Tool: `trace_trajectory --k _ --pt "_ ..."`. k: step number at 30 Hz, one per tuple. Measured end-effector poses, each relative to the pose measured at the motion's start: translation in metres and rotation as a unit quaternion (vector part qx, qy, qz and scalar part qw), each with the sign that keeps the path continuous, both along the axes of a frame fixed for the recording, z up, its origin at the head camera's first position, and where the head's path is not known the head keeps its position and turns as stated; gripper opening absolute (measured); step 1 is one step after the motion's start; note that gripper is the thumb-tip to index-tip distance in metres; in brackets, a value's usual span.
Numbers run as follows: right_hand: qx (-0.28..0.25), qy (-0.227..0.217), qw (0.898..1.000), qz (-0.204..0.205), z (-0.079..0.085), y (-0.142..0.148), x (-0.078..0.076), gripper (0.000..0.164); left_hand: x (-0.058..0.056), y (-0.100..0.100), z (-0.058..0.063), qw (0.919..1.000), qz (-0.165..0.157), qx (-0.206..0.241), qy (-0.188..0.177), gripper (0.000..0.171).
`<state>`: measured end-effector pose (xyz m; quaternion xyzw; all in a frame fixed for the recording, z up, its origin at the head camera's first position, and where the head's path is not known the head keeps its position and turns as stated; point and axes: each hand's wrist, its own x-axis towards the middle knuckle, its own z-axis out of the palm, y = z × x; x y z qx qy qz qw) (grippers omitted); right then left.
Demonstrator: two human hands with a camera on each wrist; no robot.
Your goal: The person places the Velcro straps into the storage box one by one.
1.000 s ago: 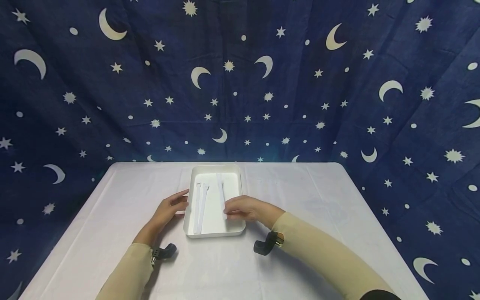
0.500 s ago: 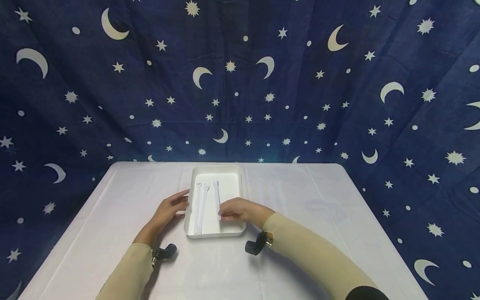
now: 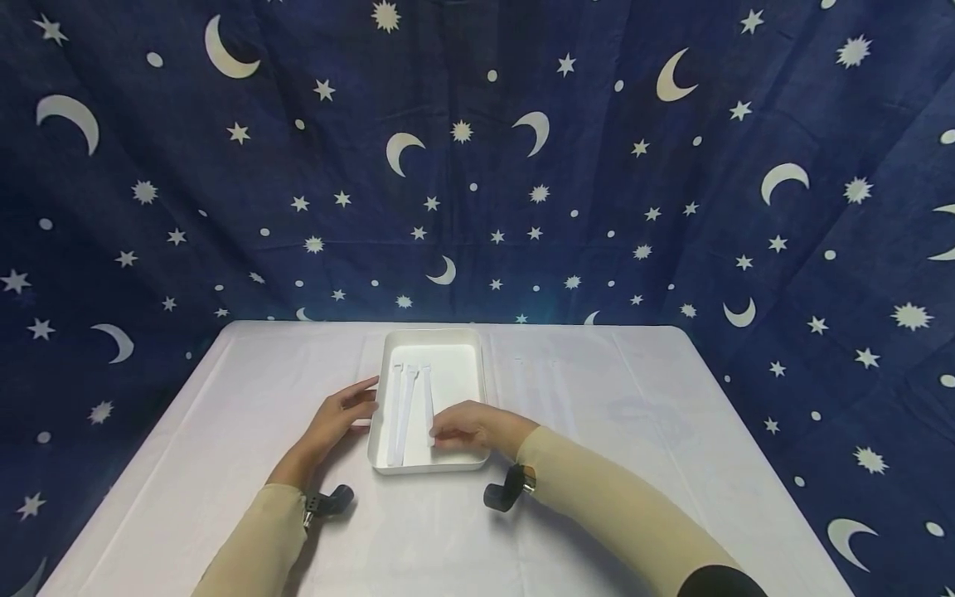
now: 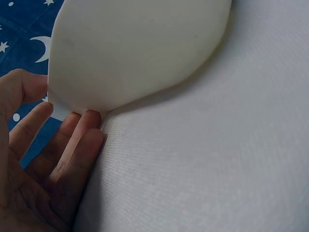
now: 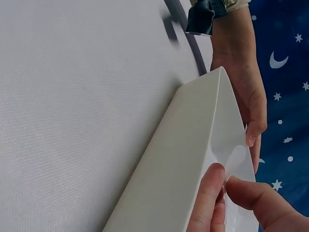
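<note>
A shallow white tray (image 3: 464,356) stands on the table with three long, slim white sticks in it, each with a small wider head at the far end. Two of them, a left stick (image 3: 395,414) and a middle stick (image 3: 406,414), lie close together. My right hand (image 3: 466,424) pinches the near end of the third stick (image 3: 429,394), just right of that pair; its fingertips are inside the tray. My left hand (image 3: 339,414) touches the tray's left side with fairly straight fingers. In the left wrist view these fingertips (image 4: 91,118) rest against the tray wall (image 4: 140,48).
A white cloth (image 3: 597,497) covers the table. Faint, pale slim shapes (image 3: 559,381) lie on it right of the tray, too dim to identify. A dark blue curtain (image 3: 477,166) with moons and stars hangs behind. Each wrist carries a black camera mount (image 3: 332,502).
My right hand has moved left and slightly nearer, bringing the third stick beside the other two and lower in the tray. The left hand and the tray have stayed put.
</note>
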<state>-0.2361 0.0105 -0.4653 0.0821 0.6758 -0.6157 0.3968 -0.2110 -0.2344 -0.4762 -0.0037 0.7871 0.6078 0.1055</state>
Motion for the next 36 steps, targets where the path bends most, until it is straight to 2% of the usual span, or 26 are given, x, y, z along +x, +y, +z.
trace_trajectory --k 7,15,23,29,33,36 --pt "-0.005 -0.012 1.0 0.0 0.0 -0.001 0.001 0.01 0.0 0.001 0.001 0.9999 0.007 -0.005 -0.006 0.059" --pt "0.014 0.005 1.0 0.016 -0.002 -0.001 0.002 0.007 -0.002 0.0 -0.001 1.0 0.004 -0.001 -0.003 0.059" --pt "0.048 0.031 0.997 0.046 0.004 0.0 0.007 0.022 -0.002 0.0 -0.001 1.0 0.005 0.002 -0.006 0.059" --pt "0.048 0.034 0.997 0.048 0.005 0.002 0.008 0.022 0.0 0.002 0.002 0.9999 0.004 0.006 -0.008 0.059" --pt "0.051 0.046 0.996 0.049 0.007 0.005 0.008 0.02 -0.003 0.0 -0.004 1.0 0.005 0.0 -0.007 0.059" --pt "0.062 0.072 0.994 0.06 0.012 0.011 0.006 0.024 -0.01 -0.003 -0.016 0.9999 0.009 -0.003 -0.007 0.06"
